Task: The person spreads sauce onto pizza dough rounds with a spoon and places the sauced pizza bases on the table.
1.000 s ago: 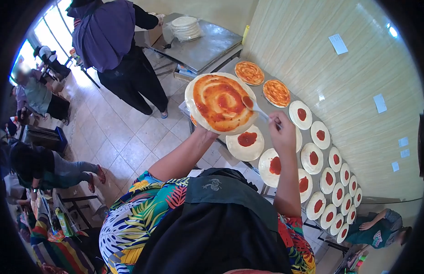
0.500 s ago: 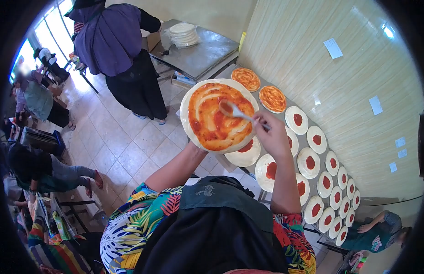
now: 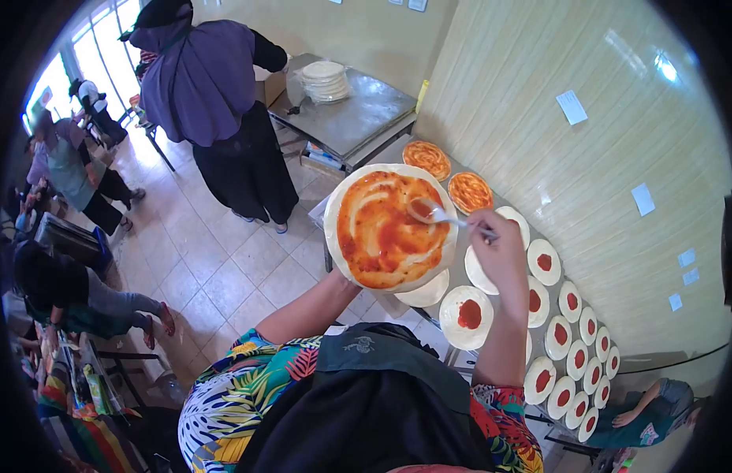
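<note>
A round dough base (image 3: 391, 229) with red sauce swirled over most of it is held up by my left hand (image 3: 344, 285). That hand is under the dough, and its fingers are mostly hidden. My right hand (image 3: 496, 240) grips the handle of a spoon (image 3: 441, 214), whose bowl rests on the sauce near the base's right side. Beside and behind my right arm, many dough rounds lie on the metal table, such as one (image 3: 466, 318) with a blob of sauce in its middle. Two rounds with spread sauce (image 3: 427, 160) lie at the table's far end.
A second metal table (image 3: 358, 106) holds a bagged stack of pale rounds (image 3: 324, 81). A person in purple and black (image 3: 200, 87) stands beside it. Other people are at the left, one person (image 3: 646, 414) at the lower right. A panelled wall (image 3: 571, 173) borders the table.
The spoon has swept from the base's right edge to its middle and back toward the right. The base appears lower in view. The person in purple appears farther right.
</note>
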A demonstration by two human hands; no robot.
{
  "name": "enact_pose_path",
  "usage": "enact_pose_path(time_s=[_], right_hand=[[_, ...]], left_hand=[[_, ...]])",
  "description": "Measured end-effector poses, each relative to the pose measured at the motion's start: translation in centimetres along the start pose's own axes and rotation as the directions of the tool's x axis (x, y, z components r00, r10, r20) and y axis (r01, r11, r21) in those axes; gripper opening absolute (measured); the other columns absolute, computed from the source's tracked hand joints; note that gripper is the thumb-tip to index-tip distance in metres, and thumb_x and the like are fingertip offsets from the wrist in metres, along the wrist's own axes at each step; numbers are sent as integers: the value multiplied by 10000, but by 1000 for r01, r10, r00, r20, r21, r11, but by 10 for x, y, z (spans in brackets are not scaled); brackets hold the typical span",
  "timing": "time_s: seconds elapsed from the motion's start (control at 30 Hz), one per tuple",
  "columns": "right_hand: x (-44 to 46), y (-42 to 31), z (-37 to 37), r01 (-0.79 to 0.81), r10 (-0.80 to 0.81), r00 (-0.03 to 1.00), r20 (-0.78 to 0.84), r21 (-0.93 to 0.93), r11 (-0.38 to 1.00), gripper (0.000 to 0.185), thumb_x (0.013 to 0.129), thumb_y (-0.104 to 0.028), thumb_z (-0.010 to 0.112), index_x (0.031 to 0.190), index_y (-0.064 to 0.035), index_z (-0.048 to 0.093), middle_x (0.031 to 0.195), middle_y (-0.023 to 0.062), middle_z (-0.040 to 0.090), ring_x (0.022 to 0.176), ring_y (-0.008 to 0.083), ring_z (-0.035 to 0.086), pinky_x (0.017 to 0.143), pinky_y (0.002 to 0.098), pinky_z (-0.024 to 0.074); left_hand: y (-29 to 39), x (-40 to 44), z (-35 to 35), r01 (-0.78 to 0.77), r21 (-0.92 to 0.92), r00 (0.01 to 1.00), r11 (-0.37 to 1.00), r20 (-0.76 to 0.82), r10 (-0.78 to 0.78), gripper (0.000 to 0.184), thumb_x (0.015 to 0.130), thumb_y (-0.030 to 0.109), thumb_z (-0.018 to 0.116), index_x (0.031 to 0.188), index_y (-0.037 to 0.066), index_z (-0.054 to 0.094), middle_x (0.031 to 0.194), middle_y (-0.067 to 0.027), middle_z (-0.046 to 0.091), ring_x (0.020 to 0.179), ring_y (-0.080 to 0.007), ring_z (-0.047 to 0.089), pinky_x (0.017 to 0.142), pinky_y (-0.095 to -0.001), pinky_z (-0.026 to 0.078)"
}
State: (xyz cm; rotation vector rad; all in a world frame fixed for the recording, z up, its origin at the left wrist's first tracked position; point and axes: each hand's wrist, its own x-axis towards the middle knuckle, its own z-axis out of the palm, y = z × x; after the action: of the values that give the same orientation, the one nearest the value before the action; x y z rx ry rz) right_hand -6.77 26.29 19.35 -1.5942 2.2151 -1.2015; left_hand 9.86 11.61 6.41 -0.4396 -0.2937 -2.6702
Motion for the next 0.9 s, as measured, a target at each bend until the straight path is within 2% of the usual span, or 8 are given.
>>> enact_pose_path(time_s=[0.13,0.2,0.27,0.33,0.4,0.53,0.67,0.9], right_hand=[[24,-16,15,23,-31,988,-148,-56,998,103,873,-95,612,959,-39,620,815,155,674,730,299,686,638,369,518],[31,-30,29,20,-21,994,-110,-18,1000,111,875,-99,600,964,-36,621,858,181,680,773,322,696,652,382,529],[27,-43,33,92,-92,993,73,6,996,114,867,-54,600,975,-25,621,752,95,600,640,149,564,606,288,452],[21,-36,23,202,-201,976,86,-3,979,123,855,-38,595,974,-25,623,739,91,594,629,151,556,600,285,442],[18,-42,6,54,-50,998,45,-92,994,104,862,-102,613,950,-49,629,845,153,667,767,302,685,678,386,525],[35,-42,31,42,-42,999,-4,-13,999,92,871,-109,609,946,-57,623,831,149,659,763,265,687,674,361,518],[20,-38,34,135,-174,958,227,177,975,99,865,-94,605,947,-40,619,807,130,650,735,230,656,680,323,503],[13,-41,35,234,-260,923,284,123,964,121,841,-59,613,953,-16,622,825,110,643,696,222,636,658,309,496]], left_hand=[[2,-1,-3,54,-66,998,996,-28,-56,537,985,383,511,1420,79,426,1430,-167,483,1271,-309,527,1071,-489,446],[3,-1,-5,71,-82,997,994,-28,-73,535,986,382,509,1417,77,429,1426,-169,487,1267,-310,531,1069,-491,448],[4,0,-5,86,-82,996,993,-18,-87,532,986,383,507,1414,76,433,1421,-170,492,1261,-311,536,1066,-493,450],[5,-1,-5,88,-85,996,993,-19,-90,529,987,383,506,1411,75,437,1415,-172,497,1255,-312,541,1062,-494,452],[5,-1,-5,86,-97,996,992,-30,-89,526,988,384,504,1408,74,440,1410,-173,502,1249,-313,546,1059,-496,455],[6,-1,-3,112,-128,991,985,-56,-120,520,989,385,500,1402,72,448,1400,-176,512,1237,-315,556,1053,-500,459],[6,-2,-1,117,-135,991,984,-52,-125,515,991,386,496,1396,70,455,1389,-179,522,1225,-318,566,1046,-504,464],[4,-3,12,133,-192,988,972,-52,-145,497,998,394,475,1361,56,492,1338,-189,565,1163,-325,612,1003,-517,496]])
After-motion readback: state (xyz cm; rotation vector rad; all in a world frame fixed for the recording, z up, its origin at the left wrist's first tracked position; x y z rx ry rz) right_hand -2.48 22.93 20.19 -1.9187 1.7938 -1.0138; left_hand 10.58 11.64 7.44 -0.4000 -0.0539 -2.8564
